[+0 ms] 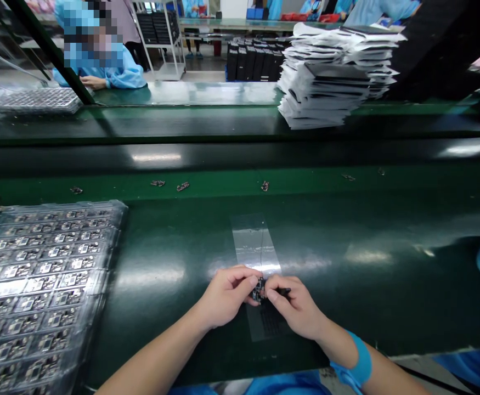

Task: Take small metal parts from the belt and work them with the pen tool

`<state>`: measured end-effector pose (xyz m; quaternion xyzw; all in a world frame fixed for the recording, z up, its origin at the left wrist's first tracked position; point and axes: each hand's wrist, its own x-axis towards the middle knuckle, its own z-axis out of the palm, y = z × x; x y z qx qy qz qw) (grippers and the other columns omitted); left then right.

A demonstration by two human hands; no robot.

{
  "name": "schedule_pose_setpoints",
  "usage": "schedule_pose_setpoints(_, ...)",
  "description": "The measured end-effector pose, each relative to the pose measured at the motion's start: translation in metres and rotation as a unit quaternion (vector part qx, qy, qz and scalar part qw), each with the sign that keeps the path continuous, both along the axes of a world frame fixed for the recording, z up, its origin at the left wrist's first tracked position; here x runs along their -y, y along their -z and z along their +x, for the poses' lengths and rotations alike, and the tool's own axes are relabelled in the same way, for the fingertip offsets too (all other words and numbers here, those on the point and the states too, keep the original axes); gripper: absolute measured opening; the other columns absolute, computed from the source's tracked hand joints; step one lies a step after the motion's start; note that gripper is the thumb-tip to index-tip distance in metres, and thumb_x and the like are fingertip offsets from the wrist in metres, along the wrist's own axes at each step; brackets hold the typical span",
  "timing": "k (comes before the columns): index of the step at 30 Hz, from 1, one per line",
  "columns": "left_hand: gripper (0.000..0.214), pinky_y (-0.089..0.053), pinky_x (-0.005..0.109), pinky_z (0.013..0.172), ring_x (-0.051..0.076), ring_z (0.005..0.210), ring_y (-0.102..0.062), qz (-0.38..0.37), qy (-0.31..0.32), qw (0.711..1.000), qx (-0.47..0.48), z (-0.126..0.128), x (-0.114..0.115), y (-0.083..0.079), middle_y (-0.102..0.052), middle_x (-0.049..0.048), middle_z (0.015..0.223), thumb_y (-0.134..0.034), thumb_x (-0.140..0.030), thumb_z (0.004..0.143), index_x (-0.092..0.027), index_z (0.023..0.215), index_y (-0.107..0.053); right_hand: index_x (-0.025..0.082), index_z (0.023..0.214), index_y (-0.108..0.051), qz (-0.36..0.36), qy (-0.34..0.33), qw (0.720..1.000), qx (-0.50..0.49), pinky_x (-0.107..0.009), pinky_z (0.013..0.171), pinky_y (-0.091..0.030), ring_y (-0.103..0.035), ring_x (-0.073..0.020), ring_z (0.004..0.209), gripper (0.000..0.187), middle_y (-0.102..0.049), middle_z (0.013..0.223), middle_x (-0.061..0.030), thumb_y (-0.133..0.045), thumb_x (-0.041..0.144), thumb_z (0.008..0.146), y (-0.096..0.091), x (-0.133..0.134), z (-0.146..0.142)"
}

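Note:
My left hand (225,296) and my right hand (295,307) meet low in the middle of the dark green conveyor belt (346,274). Between their fingertips, my left hand pinches a small dark circuit board (258,289). My right fingers grip a slim black piece (284,291) against the board's right side. A thin dark wire (261,247) runs up from the board across a strip of clear film (254,241). The film's lower part lies under my hands over a dark printed patch (268,323). A blue wrist strap (357,365) circles my right wrist.
A clear tray of several circuit boards (46,285) lies close on my left. Small boards (182,186) dot the belt's far edge. Beyond stands a tall stack of black-and-white packets (330,77). A person in a blue smock (100,74) works across the line.

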<state>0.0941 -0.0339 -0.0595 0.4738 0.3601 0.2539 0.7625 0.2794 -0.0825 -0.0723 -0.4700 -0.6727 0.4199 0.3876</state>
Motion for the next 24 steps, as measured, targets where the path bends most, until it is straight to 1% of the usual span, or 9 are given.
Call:
schedule_pose_setpoints(4, 0.032, -0.058, 0.027, 0.067, 0.013, 0.074, -0.062, 0.025, 0.021, 0.999, -0.007, 0.0, 0.002, 0.003, -0.057, 0.0053, 0.095, -0.06, -0.04, 0.087, -0.016, 0.104, -0.072, 0.02, 0.069, -0.055, 0.012, 0.016, 0.999, 0.034, -0.026, 0.056, -0.039, -0.051, -0.0147, 0.054, 0.03, -0.054, 0.061, 0.0015, -0.046, 0.03, 0.096, 0.0, -0.001, -0.002)
schedule_pose_setpoints(8, 0.033, -0.057, 0.027, 0.065, 0.013, 0.074, -0.061, 0.046, 0.038, 0.998, -0.013, 0.0, 0.002, 0.001, -0.057, 0.0051, 0.091, -0.059, -0.041, 0.087, -0.017, 0.104, -0.073, 0.02, 0.067, -0.057, -0.007, 0.017, 0.999, 0.027, -0.026, 0.057, -0.041, -0.055, -0.0151, 0.055, 0.033, -0.059, 0.06, 0.0003, -0.046, 0.03, 0.097, 0.001, -0.001, -0.002)
schedule_pose_setpoints(10, 0.033, -0.057, 0.026, 0.064, 0.013, 0.073, -0.061, 0.03, 0.035, 0.999, -0.008, 0.001, 0.003, 0.0, -0.058, 0.0057, 0.091, -0.062, -0.041, 0.085, -0.016, 0.103, -0.074, 0.019, 0.066, -0.056, -0.018, 0.017, 1.0, 0.014, -0.026, 0.057, -0.042, -0.055, -0.015, 0.054, 0.036, -0.059, 0.06, 0.0004, -0.045, 0.032, 0.098, 0.002, 0.0, -0.005)
schedule_pose_setpoints(12, 0.036, -0.057, 0.027, 0.063, 0.014, 0.072, -0.062, -0.007, 0.025, 1.0, 0.002, 0.003, 0.005, 0.001, -0.062, 0.0068, 0.09, -0.066, -0.042, 0.082, -0.014, 0.103, -0.073, 0.019, 0.065, -0.055, -0.031, 0.015, 0.999, -0.011, -0.026, 0.057, -0.043, -0.054, -0.0151, 0.054, 0.039, -0.058, 0.06, 0.0005, -0.045, 0.036, 0.098, 0.004, 0.002, -0.007)
schedule_pose_setpoints(15, 0.043, -0.056, 0.027, 0.062, 0.014, 0.069, -0.064, -0.056, -0.003, 0.998, 0.009, 0.005, 0.008, 0.007, -0.067, 0.0074, 0.083, -0.072, -0.043, 0.076, -0.01, 0.103, -0.071, 0.019, 0.067, -0.054, -0.069, 0.021, 0.995, -0.067, -0.025, 0.055, -0.042, -0.052, -0.0148, 0.054, 0.04, -0.054, 0.059, 0.0013, -0.045, 0.041, 0.099, 0.012, 0.003, -0.008)
schedule_pose_setpoints(17, 0.045, -0.056, 0.026, 0.061, 0.013, 0.065, -0.063, -0.047, -0.035, 0.998, -0.011, 0.005, 0.005, 0.013, -0.067, 0.0063, 0.077, -0.073, -0.044, 0.074, -0.009, 0.103, -0.071, 0.019, 0.072, -0.056, -0.092, 0.033, 0.99, -0.102, -0.024, 0.051, -0.039, -0.047, -0.0142, 0.051, 0.039, -0.048, 0.057, 0.0028, -0.046, 0.046, 0.098, 0.021, 0.002, -0.004)
schedule_pose_setpoints(20, 0.039, -0.055, 0.024, 0.055, 0.012, 0.06, -0.063, 0.049, -0.106, 0.986, -0.123, 0.003, -0.017, 0.016, -0.067, 0.0056, 0.073, -0.066, -0.042, 0.08, -0.008, 0.1, -0.07, 0.018, 0.081, -0.057, -0.103, 0.088, 0.982, -0.135, -0.023, 0.044, -0.031, -0.037, -0.0128, 0.046, 0.041, -0.036, 0.054, 0.0057, -0.043, 0.054, 0.096, 0.034, -0.003, 0.004)
schedule_pose_setpoints(22, 0.033, -0.055, 0.022, 0.053, 0.013, 0.062, -0.064, 0.119, -0.144, 0.961, -0.206, 0.001, -0.049, 0.013, -0.069, 0.0068, 0.076, -0.06, -0.038, 0.085, -0.009, 0.098, -0.069, 0.018, 0.078, -0.056, -0.097, 0.116, 0.982, -0.109, -0.023, 0.045, -0.032, -0.038, -0.0132, 0.047, 0.043, -0.036, 0.055, 0.0052, -0.043, 0.055, 0.096, 0.038, -0.006, 0.007)
schedule_pose_setpoints(24, 0.03, -0.055, 0.021, 0.056, 0.013, 0.068, -0.066, 0.165, -0.168, 0.937, -0.257, -0.004, -0.094, 0.005, -0.071, 0.0077, 0.083, -0.055, -0.034, 0.088, -0.011, 0.101, -0.068, 0.019, 0.072, -0.054, -0.08, 0.123, 0.987, -0.059, -0.024, 0.05, -0.037, -0.044, -0.0148, 0.052, 0.043, -0.043, 0.058, 0.0031, -0.044, 0.055, 0.094, 0.037, -0.008, 0.007)
